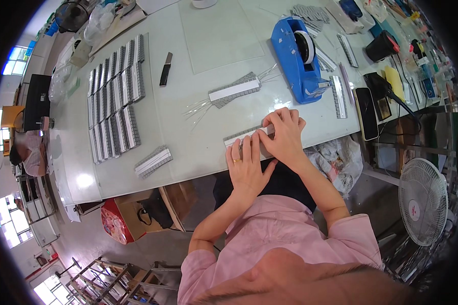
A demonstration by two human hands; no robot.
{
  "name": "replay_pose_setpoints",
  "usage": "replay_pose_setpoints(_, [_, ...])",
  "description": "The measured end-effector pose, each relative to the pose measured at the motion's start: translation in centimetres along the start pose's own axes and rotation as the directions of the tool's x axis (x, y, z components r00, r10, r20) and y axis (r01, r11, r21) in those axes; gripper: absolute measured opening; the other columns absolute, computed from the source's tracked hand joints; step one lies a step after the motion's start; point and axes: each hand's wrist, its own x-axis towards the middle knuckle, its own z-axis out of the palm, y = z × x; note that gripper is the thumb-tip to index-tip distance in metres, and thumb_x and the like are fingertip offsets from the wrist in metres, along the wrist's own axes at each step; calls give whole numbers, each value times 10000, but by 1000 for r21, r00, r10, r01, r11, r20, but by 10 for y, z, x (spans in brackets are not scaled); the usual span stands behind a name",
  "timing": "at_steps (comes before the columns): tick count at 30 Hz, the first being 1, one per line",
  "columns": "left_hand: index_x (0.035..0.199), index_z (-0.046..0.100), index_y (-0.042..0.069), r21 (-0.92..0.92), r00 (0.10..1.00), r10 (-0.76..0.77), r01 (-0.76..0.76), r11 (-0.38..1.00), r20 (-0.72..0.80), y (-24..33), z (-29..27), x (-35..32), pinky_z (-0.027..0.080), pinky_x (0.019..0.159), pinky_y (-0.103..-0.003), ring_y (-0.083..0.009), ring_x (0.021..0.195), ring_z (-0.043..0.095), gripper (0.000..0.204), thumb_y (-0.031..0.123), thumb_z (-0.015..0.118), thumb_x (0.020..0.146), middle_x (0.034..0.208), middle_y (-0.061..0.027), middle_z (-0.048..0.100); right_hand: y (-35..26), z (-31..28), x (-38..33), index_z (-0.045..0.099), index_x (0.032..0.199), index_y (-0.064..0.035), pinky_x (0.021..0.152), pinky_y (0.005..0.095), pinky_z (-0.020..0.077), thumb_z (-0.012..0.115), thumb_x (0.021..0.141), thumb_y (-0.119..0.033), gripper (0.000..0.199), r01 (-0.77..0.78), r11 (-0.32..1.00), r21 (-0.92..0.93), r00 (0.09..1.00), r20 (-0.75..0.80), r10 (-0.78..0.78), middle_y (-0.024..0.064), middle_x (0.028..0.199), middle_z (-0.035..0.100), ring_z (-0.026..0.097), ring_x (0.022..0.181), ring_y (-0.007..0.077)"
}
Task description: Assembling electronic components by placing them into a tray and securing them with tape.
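Both hands press flat on a grey strip (247,135) with a white band, lying at the table's (198,147) near edge in the middle of the frame. The left hand (247,165) covers its lower side with fingers spread; the right hand (284,133) pinches its right end. Just above lies a similar strip (235,90), with a blue tape dispenser (297,58) to the upper right.
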Motion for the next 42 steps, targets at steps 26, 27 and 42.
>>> replay_pose_setpoints(26, [1439, 488, 1, 79, 999, 39, -37, 996, -24, 2, -2, 4, 354, 1091, -567, -383, 1278, 423, 816, 448, 774, 819, 1352, -151, 487, 62, -109, 45, 722, 805, -145, 896, 468, 332, 822, 745, -193, 125, -125, 956, -265, 916, -400, 9, 7, 1014, 570, 490, 1051, 268])
replay_pose_setpoints(27, [1439, 488, 1, 78, 999, 36, -34, 996, -18, 2, -2, 4, 354, 1091, -567, -383, 1278, 423, 816, 448, 774, 819, 1352, -151, 487, 59, -105, 44, 722, 805, -145, 896, 468, 332, 822, 745, -193, 125, -128, 956, -264, 919, -395, 13, 7, 1014, 570, 490, 1051, 268])
replay_pose_setpoints(42, [1446, 497, 35, 102, 1000, 20, -19, 995, -6, 0, 2, 2, 340, 1110, -550, -370, 1295, 434, 795, 474, 755, 835, 1374, -133, 492, 18, -17, 3, 710, 859, -113, 967, 436, 325, 751, 823, -163, 74, 24, 977, 210, 976, 206, -68, 20, 1099, 581, 432, 1154, 286])
